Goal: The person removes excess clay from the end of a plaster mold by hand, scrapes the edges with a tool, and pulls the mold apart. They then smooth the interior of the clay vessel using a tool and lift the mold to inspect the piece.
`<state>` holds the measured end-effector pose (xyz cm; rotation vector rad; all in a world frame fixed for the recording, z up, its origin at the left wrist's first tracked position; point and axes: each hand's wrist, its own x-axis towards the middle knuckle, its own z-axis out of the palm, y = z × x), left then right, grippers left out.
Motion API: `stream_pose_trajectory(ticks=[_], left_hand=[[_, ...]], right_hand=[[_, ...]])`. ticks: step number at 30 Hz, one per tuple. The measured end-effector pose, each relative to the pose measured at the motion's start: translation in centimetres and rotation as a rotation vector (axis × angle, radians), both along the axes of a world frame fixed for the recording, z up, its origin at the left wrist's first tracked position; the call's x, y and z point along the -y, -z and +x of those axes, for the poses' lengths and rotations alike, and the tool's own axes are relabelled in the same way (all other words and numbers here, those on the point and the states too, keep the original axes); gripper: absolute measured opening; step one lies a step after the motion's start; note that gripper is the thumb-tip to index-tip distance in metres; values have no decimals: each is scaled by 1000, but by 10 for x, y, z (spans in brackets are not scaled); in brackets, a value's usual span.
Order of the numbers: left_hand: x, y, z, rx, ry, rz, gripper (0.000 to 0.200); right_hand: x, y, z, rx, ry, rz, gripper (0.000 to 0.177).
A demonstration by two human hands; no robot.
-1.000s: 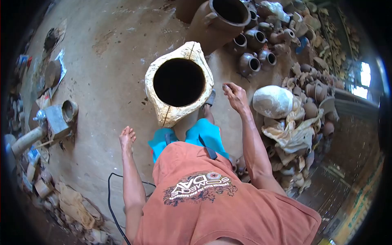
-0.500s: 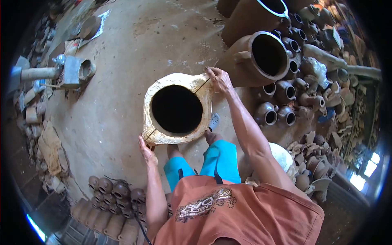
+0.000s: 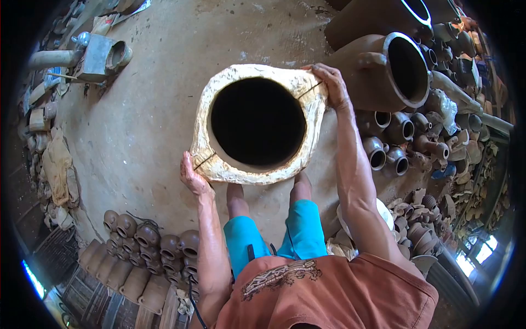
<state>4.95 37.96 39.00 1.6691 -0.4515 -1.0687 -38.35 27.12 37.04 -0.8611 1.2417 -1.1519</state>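
Note:
A large two-part plaster mold (image 3: 314, 113), whitish with yellow-brown stains and a rough outside, is held in front of my legs. Its round mouth faces up at me and the inside is dark. A dark seam crosses the rim at two opposite corners. My left hand (image 3: 194, 178) grips the near-left corner beside one seam, its thumb up along the side and its other fingers mostly hidden. At the far-right corner, my right hand (image 3: 332, 85) curls over the edge by the other seam. Whether the mold's base touches the floor is hidden.
Large clay jars (image 3: 361, 68) stand on the right, close to my right hand, with smaller dark pots (image 3: 395, 160) behind them. Stacked pots (image 3: 147, 236) and clay vessels sit at the lower left. A grey block (image 3: 97, 59) stands at the upper left on the concrete floor (image 3: 148, 126).
The mold looks larger and nearer to my head, and has shifted up and to the right in view. Both hands keep their hold on its corners. My feet are now hidden beneath it.

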Motion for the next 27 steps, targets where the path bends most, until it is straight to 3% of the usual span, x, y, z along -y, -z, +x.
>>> stream_pose_trajectory(ticks=[9,15,19,25,27], left_hand=[[4,-6,-2,-11,-38,-52,37],[-11,-13,12,-62,77,-60,30],[0,-13,15,-47,288,-66,31],[36,7,8,-44,642,-147,32],[47,8,-5,-28,744,-164,31]], right_hand=[[-25,-18,7,-55,81,-40,32],[-106,-39,18,-116,210,-76,39],[-166,-45,21,-229,370,-65,46],[-260,-46,43,-138,686,2,39],[-287,-46,48,-228,764,-4,39]])
